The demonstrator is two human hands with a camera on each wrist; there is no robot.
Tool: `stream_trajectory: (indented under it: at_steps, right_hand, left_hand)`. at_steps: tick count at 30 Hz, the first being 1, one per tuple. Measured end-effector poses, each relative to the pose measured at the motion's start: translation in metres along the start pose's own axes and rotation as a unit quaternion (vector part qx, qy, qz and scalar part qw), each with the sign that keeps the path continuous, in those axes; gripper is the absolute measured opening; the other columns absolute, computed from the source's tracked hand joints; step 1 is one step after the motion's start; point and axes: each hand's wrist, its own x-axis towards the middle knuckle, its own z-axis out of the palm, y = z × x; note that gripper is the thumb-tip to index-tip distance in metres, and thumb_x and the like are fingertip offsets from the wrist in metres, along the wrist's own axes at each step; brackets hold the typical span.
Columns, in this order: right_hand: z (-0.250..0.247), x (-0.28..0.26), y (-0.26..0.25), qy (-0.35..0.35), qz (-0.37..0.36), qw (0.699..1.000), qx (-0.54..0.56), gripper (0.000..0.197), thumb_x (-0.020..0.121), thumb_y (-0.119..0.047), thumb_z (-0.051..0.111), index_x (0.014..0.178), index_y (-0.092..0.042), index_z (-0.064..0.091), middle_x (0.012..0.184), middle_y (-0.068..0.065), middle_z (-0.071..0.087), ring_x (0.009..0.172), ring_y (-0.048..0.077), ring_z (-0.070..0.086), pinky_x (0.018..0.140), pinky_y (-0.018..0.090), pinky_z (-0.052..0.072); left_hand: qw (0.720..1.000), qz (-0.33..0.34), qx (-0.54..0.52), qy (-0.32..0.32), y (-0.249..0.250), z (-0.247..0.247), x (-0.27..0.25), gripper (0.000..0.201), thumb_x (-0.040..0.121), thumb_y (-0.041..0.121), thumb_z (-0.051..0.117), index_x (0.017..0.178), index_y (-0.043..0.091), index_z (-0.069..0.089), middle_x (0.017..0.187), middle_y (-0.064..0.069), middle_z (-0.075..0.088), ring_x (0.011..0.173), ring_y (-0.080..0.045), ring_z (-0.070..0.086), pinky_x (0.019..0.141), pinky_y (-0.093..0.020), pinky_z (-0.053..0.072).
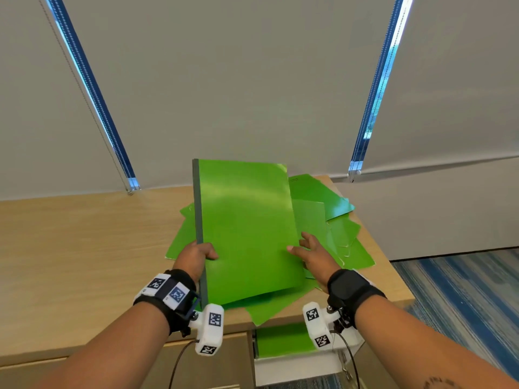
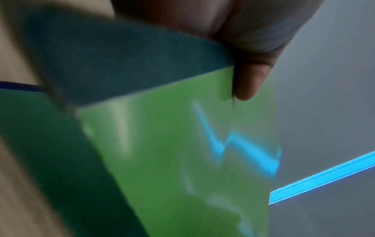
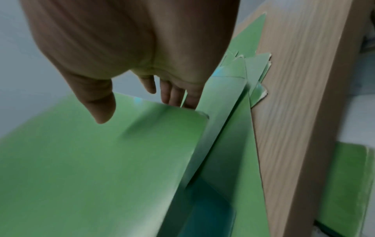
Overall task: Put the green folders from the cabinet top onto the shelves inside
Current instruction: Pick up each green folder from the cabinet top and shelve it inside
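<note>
A glossy green folder [image 1: 247, 226] with a dark spine stands raised and tilted above the wooden cabinet top [image 1: 84, 234]. My left hand [image 1: 198, 255] grips it low on the spine, its thumb [image 2: 249, 80] on the front cover. At the folder's right edge is my right hand [image 1: 309, 248], with its thumb [image 3: 101, 109] over the cover and straight fingers reaching behind the edge. Under the raised folder [image 3: 91, 168] a loose pile of green folders [image 1: 323, 220] lies fanned out. Below the cabinet edge another green folder [image 1: 283, 341] lies on a shelf inside.
The cabinet top [image 3: 294, 112] ends just right of the pile [image 3: 233, 144], with blue striped carpet [image 1: 463, 290] beyond. Grey roller blinds [image 1: 252, 80] hang close behind. Bare wood stretches to the left. The shelf folder [image 3: 345, 184] shows below the edge.
</note>
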Motion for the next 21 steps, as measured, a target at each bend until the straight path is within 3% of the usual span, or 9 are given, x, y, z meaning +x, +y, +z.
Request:
stream_trajectory:
  at_steps: [1, 3, 6, 9, 11, 14, 16, 19, 21]
  right_hand:
    - [0.0, -0.001, -0.001, -0.013, 0.002, 0.999, 0.03, 0.081, 0.085, -0.029, 0.068, 0.15, -0.02, 0.021, 0.153, 0.007, 0.03, 0.139, 0.024, 0.033, 0.11, 0.04, 0.031]
    - [-0.001, -0.003, -0.002, -0.032, 0.013, 0.996, 0.084, 0.09, 0.076, -0.027, 0.075, 0.149, -0.019, 0.023, 0.151, 0.006, 0.032, 0.14, 0.024, 0.032, 0.115, 0.043, 0.027]
    - [-0.006, -0.004, 0.005, -0.036, 0.018, 0.995, 0.096, 0.104, 0.054, -0.032, 0.086, 0.143, -0.02, 0.033, 0.14, 0.01, 0.05, 0.124, 0.028, 0.052, 0.107, 0.051, 0.041]
    - [-0.012, -0.018, 0.008, -0.031, 0.005, 0.996, 0.081, 0.068, 0.069, -0.007, 0.074, 0.131, -0.012, 0.047, 0.126, 0.016, 0.061, 0.114, 0.036, 0.059, 0.1, 0.054, 0.047]
    - [-0.019, -0.026, 0.014, -0.036, 0.014, 0.994, 0.103, 0.052, 0.073, 0.007, 0.064, 0.123, -0.005, 0.053, 0.119, 0.022, 0.064, 0.11, 0.04, 0.06, 0.099, 0.058, 0.046]
    - [-0.028, -0.038, 0.033, -0.027, 0.031, 0.993, 0.108, 0.047, 0.076, 0.015, 0.058, 0.118, -0.006, 0.056, 0.116, 0.024, 0.065, 0.105, 0.04, 0.062, 0.095, 0.06, 0.047]
    - [-0.031, -0.047, 0.049, -0.024, 0.045, 0.994, 0.096, 0.046, 0.074, 0.011, 0.061, 0.114, -0.011, 0.058, 0.116, 0.02, 0.066, 0.108, 0.04, 0.061, 0.097, 0.057, 0.047]
    - [-0.037, -0.059, 0.076, -0.022, 0.067, 0.994, 0.083, 0.053, 0.064, 0.002, 0.068, 0.114, -0.013, 0.058, 0.118, 0.02, 0.066, 0.112, 0.041, 0.06, 0.1, 0.058, 0.044]
    - [-0.04, -0.072, 0.091, -0.019, 0.09, 0.993, 0.077, 0.052, 0.073, 0.009, 0.065, 0.12, -0.008, 0.055, 0.121, 0.021, 0.063, 0.114, 0.04, 0.059, 0.101, 0.056, 0.044]
  left_hand:
    - [1.0, -0.009, -0.008, 0.001, -0.004, -0.003, 0.002, 0.039, 0.035, 0.019, 0.061, 0.071, 0.005, 0.063, 0.133, -0.03, 0.05, 0.105, -0.04, 0.054, 0.09, -0.052, 0.043]
    - [0.999, -0.025, -0.029, 0.001, -0.01, -0.006, 0.003, 0.029, 0.037, 0.015, 0.058, 0.064, 0.007, 0.064, 0.133, -0.024, 0.051, 0.104, -0.038, 0.054, 0.081, -0.043, 0.042]
    - [0.997, -0.055, -0.048, -0.027, -0.017, -0.006, -0.005, 0.023, 0.033, 0.012, 0.057, 0.054, 0.007, 0.049, 0.08, -0.015, 0.054, 0.064, -0.031, 0.049, 0.06, -0.033, 0.036]
    - [0.995, -0.062, -0.04, -0.069, -0.029, 0.001, -0.015, 0.026, 0.031, 0.009, 0.058, 0.055, 0.008, 0.047, 0.06, -0.009, 0.044, 0.05, -0.026, 0.041, 0.053, -0.028, 0.035]
    - [0.996, -0.025, -0.006, -0.087, -0.038, 0.008, -0.023, 0.036, 0.031, 0.009, 0.062, 0.065, 0.007, 0.05, 0.063, -0.009, 0.049, 0.057, -0.025, 0.047, 0.06, -0.033, 0.041]
    - [0.994, 0.031, 0.041, -0.101, -0.06, 0.019, -0.029, 0.036, 0.063, 0.0, 0.068, 0.096, 0.009, 0.055, 0.087, -0.013, 0.062, 0.077, -0.028, 0.06, 0.077, -0.041, 0.051]
    - [0.992, 0.043, 0.088, -0.081, -0.08, 0.023, -0.031, 0.036, 0.078, -0.003, 0.061, 0.108, 0.012, 0.052, 0.102, -0.015, 0.064, 0.091, -0.033, 0.063, 0.086, -0.046, 0.053]
    - [0.989, 0.032, 0.123, -0.075, -0.109, 0.03, -0.039, 0.029, 0.081, -0.005, 0.053, 0.105, 0.008, 0.051, 0.098, -0.016, 0.061, 0.085, -0.031, 0.059, 0.08, -0.042, 0.05]
    - [0.989, 0.016, 0.12, -0.082, -0.126, 0.038, -0.05, 0.028, 0.08, -0.008, 0.05, 0.104, 0.007, 0.05, 0.091, -0.012, 0.058, 0.083, -0.027, 0.054, 0.075, -0.04, 0.048]
